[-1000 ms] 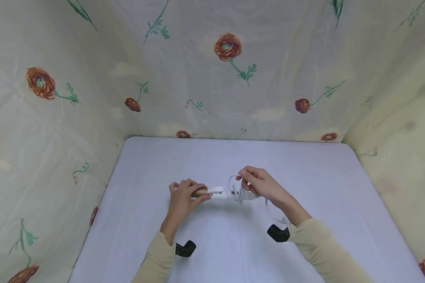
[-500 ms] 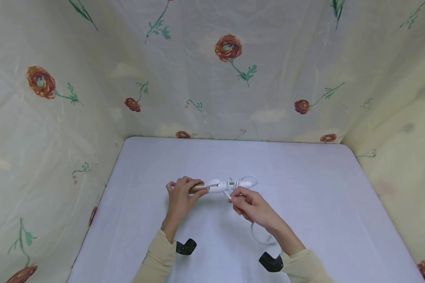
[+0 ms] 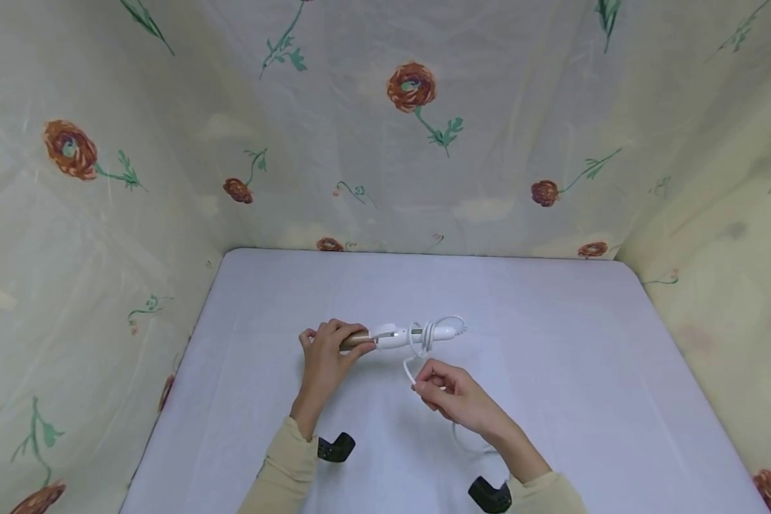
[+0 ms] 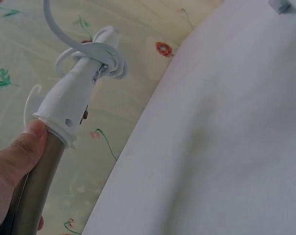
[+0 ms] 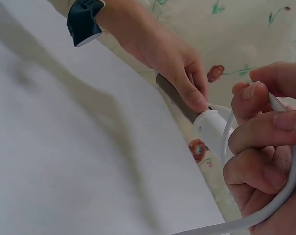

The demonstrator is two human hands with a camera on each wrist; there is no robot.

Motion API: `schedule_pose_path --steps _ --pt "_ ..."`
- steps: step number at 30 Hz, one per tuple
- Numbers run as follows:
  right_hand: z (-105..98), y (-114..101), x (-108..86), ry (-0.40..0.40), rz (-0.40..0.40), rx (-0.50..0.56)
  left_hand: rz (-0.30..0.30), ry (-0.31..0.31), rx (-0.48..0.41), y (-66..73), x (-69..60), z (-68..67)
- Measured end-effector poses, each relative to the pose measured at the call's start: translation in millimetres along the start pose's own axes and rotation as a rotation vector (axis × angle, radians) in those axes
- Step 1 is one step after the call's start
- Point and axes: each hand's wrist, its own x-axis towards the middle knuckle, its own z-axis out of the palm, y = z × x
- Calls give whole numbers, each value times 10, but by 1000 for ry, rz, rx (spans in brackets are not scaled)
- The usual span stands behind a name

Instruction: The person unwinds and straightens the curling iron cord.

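Observation:
A curling iron (image 3: pixel 392 338) with a white handle and a bronze barrel (image 4: pixel 42 181) is held roughly level above the table. My left hand (image 3: pixel 324 360) grips it by the barrel, with the thumb close to the white handle (image 4: pixel 69 98). Several turns of white cord (image 3: pixel 426 338) wrap the handle toward its far end. On the near side of the handle, my right hand (image 3: pixel 459 396) pinches the cord between thumb and fingers. In the right wrist view, the cord (image 5: pixel 289 181) runs across the curled fingers. A loose length hangs below the right hand; its end is hidden.
A white-covered table (image 3: pixel 283 285) lies under both hands. Flower-printed cloth (image 3: pixel 488 143) hangs around its back and sides. A black device is on the left wrist (image 3: pixel 336 447), and another black device (image 3: pixel 490 494) on the right.
My right hand has come from above the handle's right end down toward me, drawing the cord across to the near side. My left hand keeps its grip on the curling iron, slightly raised.

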Motion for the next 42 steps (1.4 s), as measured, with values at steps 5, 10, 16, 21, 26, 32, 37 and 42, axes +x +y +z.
schedule_pose_path --steps 5,10,16,21,26,32,37,42 --pt "23 47 -2 -16 -1 13 9 11 -1 -1 1 -6" --pt "43 93 -1 -15 23 7 14 18 1 -7 3 -19" --pt "61 138 -17 -18 89 21 21 16 9 -15 9 -27" --pt "70 215 -35 -33 118 11 15 -1 10 -22 2 -30" --pt "69 325 -30 -42 126 -26 32 -4 5 -27 1 -32" --pt "59 446 1 -49 138 -45 54 -3 1 -34 4 -47" --pt "49 525 27 -56 157 -36 58 -17 -9 -33 2 -63" --pt "31 580 58 -52 171 -38 44 -26 -15 -33 2 -79"
